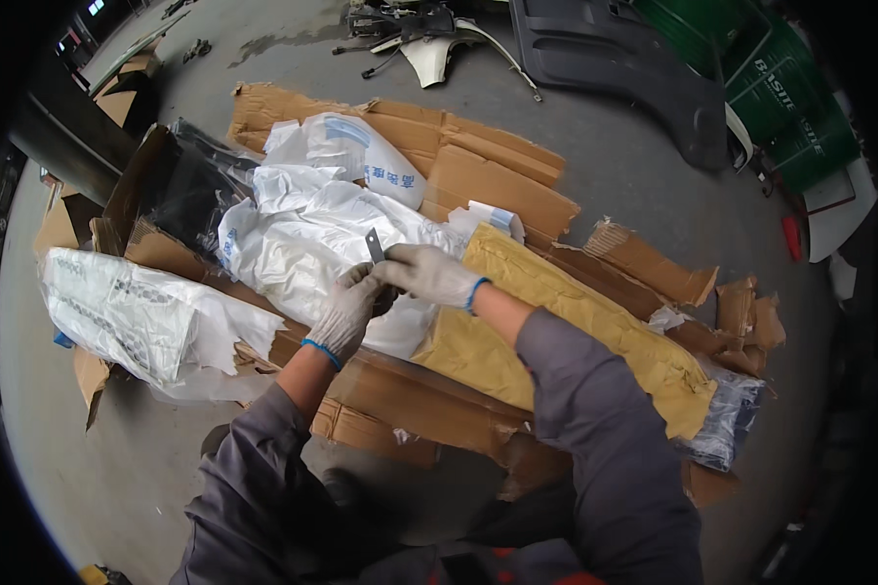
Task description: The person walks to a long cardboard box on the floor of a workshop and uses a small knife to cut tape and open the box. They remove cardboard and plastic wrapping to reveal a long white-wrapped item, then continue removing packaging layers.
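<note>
My right hand (427,274), in a white knit glove, pinches a small flat grey metal blade (375,245) that sticks up from its fingertips. My left hand (347,314), gloved the same way, is curled just below and touches the right fingers; what it grips, if anything, is hidden. Both hover over crumpled white plastic wrapping (298,234) lying on flattened brown cardboard (478,180). A long object wrapped in yellow-brown paper (556,302) lies under my right forearm, with clear plastic at its far end (727,419).
A white printed plastic bag (127,312) lies at the left. Black plastic sheet (190,190) sits in an open carton behind it. A dark car body panel (615,58), green drums (790,97) and scattered parts (429,39) stand at the back on the concrete floor (98,458).
</note>
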A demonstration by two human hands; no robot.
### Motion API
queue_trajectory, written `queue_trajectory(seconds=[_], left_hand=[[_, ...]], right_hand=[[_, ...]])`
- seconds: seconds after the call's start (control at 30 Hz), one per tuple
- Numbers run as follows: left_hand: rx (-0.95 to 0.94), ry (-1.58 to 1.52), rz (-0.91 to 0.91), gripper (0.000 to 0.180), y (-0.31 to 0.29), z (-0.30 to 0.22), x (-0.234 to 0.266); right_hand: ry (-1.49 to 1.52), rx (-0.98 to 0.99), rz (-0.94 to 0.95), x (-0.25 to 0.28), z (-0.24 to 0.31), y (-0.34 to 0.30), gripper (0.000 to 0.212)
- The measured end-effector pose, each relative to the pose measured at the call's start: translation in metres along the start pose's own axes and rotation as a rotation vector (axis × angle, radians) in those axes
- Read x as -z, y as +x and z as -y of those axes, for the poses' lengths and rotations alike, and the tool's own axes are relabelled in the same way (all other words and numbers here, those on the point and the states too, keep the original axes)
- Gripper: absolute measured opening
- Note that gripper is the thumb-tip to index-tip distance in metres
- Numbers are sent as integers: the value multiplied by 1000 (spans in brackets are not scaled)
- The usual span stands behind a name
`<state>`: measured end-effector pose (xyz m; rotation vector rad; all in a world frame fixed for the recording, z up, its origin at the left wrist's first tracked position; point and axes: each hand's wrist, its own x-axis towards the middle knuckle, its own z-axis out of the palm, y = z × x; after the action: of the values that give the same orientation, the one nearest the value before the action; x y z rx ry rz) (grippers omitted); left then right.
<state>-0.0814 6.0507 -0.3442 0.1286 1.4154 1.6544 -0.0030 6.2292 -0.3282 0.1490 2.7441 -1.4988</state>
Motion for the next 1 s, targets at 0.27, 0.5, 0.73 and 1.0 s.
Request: queue_trajectory(seconds=[0.27,0.5,0.73,1.0], left_hand=[[219,562,-39,42,39,57,-57],[160,1010,481,49,-17,24,-148],[-793,1481,516,39,-40,-29,-37],[-460,848,55,48,36,-61,78]], right_hand=[[-132,-274,-174,48,-39,17,41],[365,-206,-271,129,-74,-8,41],[216,-399,-74,207,-44,-140,31],[260,-344,-873,121,-76,-325,28]])
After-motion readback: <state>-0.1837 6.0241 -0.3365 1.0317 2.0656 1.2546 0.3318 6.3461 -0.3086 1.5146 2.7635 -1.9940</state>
